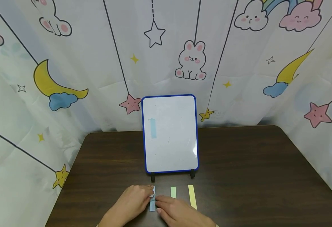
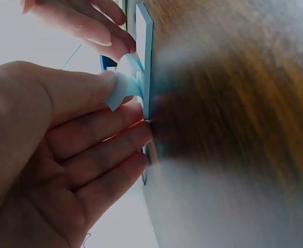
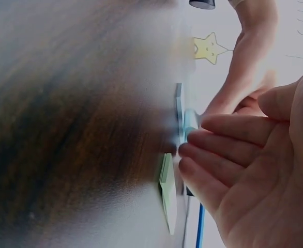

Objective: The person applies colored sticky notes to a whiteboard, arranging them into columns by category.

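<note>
Two hands (image 1: 134,200) (image 1: 180,209), one pinched blue sheet (image 2: 123,87), three note pads (image 1: 152,206) (image 1: 173,192) (image 1: 192,197)

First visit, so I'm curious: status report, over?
Left grip pinches curled light-blue sticky note, pad beneath. Right grip alongside, outstretched. No obstruction seen.

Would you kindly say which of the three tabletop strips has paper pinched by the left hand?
The blue strip, leftmost of the three: the left hand pinches its curled sheet, touching neither the green strip nor the yellow strip.
</note>
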`<state>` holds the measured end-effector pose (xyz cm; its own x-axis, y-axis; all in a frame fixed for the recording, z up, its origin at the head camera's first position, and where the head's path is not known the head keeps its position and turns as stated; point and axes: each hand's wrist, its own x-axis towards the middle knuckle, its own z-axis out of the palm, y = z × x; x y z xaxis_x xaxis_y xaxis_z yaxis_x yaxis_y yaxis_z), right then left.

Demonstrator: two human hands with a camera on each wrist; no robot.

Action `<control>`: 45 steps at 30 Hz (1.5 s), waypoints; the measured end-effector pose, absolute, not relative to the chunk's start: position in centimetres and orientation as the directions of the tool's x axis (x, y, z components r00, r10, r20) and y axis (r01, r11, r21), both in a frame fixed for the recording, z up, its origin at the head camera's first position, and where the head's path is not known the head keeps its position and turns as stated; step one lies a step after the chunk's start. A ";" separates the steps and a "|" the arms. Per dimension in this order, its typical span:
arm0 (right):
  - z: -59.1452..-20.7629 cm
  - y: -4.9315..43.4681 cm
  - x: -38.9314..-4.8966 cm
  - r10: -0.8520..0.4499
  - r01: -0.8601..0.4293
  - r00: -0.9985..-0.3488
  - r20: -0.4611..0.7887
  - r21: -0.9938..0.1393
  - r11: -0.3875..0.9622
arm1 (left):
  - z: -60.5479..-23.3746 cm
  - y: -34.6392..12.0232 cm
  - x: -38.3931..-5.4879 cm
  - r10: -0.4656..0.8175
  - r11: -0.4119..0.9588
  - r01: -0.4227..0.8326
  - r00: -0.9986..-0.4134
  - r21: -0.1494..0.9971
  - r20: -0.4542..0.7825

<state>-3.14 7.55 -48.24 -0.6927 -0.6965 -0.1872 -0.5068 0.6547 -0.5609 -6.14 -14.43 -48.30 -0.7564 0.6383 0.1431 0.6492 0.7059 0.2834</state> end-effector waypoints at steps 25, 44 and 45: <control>-48.7 7.3 -2.9 -0.700 -0.480 -0.698 -0.153 -0.626 0.615 | -48.1 -14.2 -6.0 0.603 0.712 0.604 -0.787 0.358 0.127; -49.4 7.5 -3.2 -0.777 -0.634 -0.614 -0.135 -0.502 0.588 | -48.4 -13.4 -5.4 0.591 0.753 0.635 -0.768 0.174 0.245; -49.4 7.6 -3.2 -0.776 -0.622 -0.613 -0.149 -0.513 0.591 | -48.5 -13.5 -5.5 0.585 0.753 0.628 -0.775 0.195 0.238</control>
